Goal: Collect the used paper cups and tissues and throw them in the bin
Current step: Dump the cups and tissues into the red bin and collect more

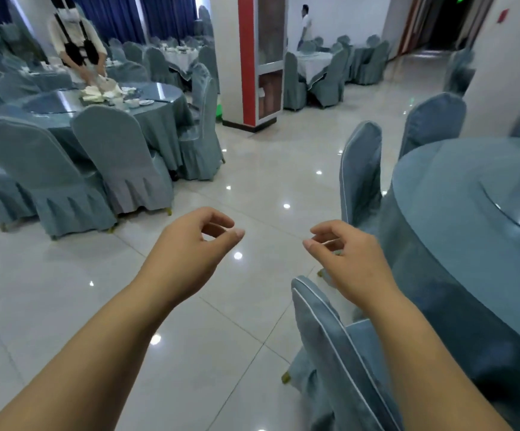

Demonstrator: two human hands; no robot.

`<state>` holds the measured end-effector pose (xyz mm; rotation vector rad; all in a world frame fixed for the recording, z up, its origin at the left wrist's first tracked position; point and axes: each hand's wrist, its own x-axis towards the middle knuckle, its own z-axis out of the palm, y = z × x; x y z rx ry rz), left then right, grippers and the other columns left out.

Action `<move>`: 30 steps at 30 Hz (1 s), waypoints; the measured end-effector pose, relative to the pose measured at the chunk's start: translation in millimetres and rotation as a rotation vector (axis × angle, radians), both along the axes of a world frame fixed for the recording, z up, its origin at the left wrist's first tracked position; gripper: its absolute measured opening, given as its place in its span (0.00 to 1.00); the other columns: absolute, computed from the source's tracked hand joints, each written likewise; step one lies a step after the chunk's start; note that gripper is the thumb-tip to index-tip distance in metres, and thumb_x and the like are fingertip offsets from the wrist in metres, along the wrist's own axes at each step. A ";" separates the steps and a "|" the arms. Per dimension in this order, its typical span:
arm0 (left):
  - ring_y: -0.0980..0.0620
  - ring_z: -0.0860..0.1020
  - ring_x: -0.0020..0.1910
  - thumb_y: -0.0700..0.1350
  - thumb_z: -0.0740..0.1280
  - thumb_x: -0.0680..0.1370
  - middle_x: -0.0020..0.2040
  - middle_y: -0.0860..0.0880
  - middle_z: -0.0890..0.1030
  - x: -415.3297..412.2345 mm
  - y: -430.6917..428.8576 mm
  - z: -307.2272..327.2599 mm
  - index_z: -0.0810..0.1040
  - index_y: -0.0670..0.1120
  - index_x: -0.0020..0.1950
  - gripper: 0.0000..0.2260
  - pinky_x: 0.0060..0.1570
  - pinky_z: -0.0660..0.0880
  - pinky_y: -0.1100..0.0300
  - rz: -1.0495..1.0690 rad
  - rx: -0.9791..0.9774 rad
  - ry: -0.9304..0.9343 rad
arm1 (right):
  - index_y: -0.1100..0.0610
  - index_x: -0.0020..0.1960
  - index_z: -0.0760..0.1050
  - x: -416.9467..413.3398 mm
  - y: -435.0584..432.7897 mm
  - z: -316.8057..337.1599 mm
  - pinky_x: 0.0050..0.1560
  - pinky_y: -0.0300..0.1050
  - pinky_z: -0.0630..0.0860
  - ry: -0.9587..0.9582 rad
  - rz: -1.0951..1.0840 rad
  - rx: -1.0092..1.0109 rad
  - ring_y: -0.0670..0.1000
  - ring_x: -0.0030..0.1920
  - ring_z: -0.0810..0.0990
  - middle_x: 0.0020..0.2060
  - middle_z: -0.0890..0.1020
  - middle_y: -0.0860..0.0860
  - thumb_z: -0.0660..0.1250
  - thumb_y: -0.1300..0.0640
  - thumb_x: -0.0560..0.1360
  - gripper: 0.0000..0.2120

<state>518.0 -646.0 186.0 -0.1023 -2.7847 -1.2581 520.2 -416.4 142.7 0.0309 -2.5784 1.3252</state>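
Left hand and right hand hung empty and apart over the glossy pale tiled floor.
Both had loosely curled fingers that held nothing. Just right of the right hand stood a round table draped in blue-grey cloth, with a blue-grey covered chair under that wrist. Far ahead-left of the left hand, a crumpled white heap of tissues lay on another round blue-grey table.
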 end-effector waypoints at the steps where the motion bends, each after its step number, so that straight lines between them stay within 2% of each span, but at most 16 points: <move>1: 0.58 0.78 0.45 0.59 0.66 0.75 0.46 0.59 0.79 -12.5 -4.6 0.6 0.76 0.57 0.53 0.10 0.40 0.73 0.63 -0.026 0.002 0.008 | 0.49 0.55 0.77 -5.4 -4.1 0.4 0.46 0.37 0.75 -0.004 -0.022 0.009 0.39 0.45 0.78 0.43 0.79 0.39 0.68 0.49 0.75 0.10; 10: 0.57 0.80 0.44 0.59 0.67 0.73 0.46 0.58 0.80 -146.5 -17.1 -2.1 0.77 0.59 0.50 0.09 0.39 0.77 0.58 -0.218 0.050 0.014 | 0.51 0.55 0.78 -97.4 -2.1 4.7 0.44 0.33 0.74 0.035 -0.238 0.062 0.39 0.46 0.78 0.45 0.81 0.42 0.69 0.48 0.74 0.11; 17: 0.57 0.80 0.44 0.59 0.68 0.73 0.45 0.59 0.80 -291.5 3.1 11.5 0.77 0.60 0.47 0.07 0.47 0.79 0.52 -0.333 0.070 0.044 | 0.49 0.54 0.77 -216.3 7.0 18.2 0.42 0.30 0.72 0.064 -0.375 0.059 0.39 0.45 0.77 0.43 0.80 0.39 0.69 0.48 0.74 0.10; 23: 0.60 0.80 0.40 0.56 0.68 0.74 0.45 0.57 0.80 -408.4 17.6 22.9 0.77 0.58 0.48 0.05 0.45 0.78 0.57 -0.413 0.157 0.037 | 0.46 0.50 0.77 -310.5 12.2 31.5 0.42 0.31 0.71 0.067 -0.459 0.063 0.37 0.43 0.77 0.40 0.80 0.39 0.70 0.49 0.74 0.06; 30: 0.58 0.81 0.40 0.54 0.68 0.75 0.44 0.55 0.81 -545.5 40.9 23.4 0.78 0.55 0.48 0.05 0.45 0.78 0.57 -0.543 0.217 0.006 | 0.46 0.49 0.77 -422.9 12.1 32.3 0.40 0.28 0.69 0.079 -0.587 0.062 0.37 0.42 0.77 0.41 0.80 0.40 0.71 0.49 0.73 0.06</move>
